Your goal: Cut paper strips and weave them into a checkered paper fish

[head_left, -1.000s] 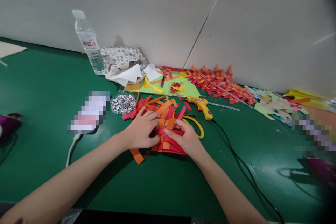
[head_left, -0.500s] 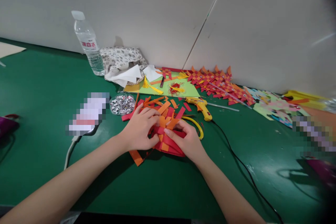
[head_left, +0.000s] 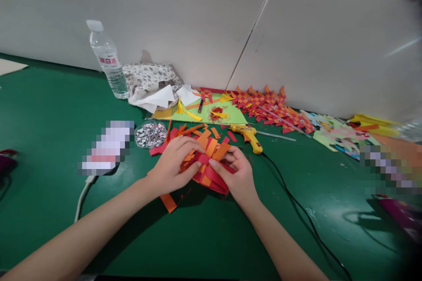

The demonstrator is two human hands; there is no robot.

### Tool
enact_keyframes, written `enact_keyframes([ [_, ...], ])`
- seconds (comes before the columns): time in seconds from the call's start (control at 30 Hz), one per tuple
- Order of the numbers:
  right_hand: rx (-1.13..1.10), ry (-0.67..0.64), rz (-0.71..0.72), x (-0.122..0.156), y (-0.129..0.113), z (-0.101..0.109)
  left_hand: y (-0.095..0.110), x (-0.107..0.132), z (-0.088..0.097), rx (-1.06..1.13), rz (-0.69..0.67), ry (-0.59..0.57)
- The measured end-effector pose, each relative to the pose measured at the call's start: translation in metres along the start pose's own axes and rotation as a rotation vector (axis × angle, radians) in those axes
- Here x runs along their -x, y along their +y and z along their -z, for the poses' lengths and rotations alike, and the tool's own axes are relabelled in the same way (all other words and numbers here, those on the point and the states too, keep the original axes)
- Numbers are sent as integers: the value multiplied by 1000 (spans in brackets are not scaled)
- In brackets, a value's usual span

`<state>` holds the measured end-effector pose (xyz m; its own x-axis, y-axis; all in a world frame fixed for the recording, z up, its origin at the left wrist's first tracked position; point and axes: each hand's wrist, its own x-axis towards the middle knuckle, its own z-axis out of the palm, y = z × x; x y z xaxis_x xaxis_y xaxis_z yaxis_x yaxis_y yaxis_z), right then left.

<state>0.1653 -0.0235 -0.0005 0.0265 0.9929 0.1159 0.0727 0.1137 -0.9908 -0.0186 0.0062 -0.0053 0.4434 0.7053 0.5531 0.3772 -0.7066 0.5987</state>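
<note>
Between my two hands is a piece of woven red and orange paper strips (head_left: pixel 208 174), with loose orange and red ends sticking up at its top. My left hand (head_left: pixel 176 164) grips its left side, thumb and fingers closed on the strips. On the right side, my right hand (head_left: pixel 238 171) pinches it with the thumb in front and the fingers behind. Cut strips lie under and behind the weaving, and one orange strip (head_left: pixel 168 203) pokes out below my left hand. The undersides of the strips are hidden by my fingers.
A yellow glue gun (head_left: pixel 249 137) lies to the right, its black cord (head_left: pixel 290 191) running toward me. A tub of googly eyes (head_left: pixel 150 134), a phone (head_left: pixel 108 147) and a water bottle (head_left: pixel 110 63) stand left. Finished woven paper fish (head_left: pixel 263 103) are piled by the wall.
My left thumb has moved up onto the red strip in the middle of the weaving. My right fingers now reach farther behind it. The whole view has shifted slightly.
</note>
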Motion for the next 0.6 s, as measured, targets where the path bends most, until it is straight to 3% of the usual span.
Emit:
enact_keyframes([
  [0.6,89,-53,17,-1,3,1,-3,-3,5,-111,-37,-3],
])
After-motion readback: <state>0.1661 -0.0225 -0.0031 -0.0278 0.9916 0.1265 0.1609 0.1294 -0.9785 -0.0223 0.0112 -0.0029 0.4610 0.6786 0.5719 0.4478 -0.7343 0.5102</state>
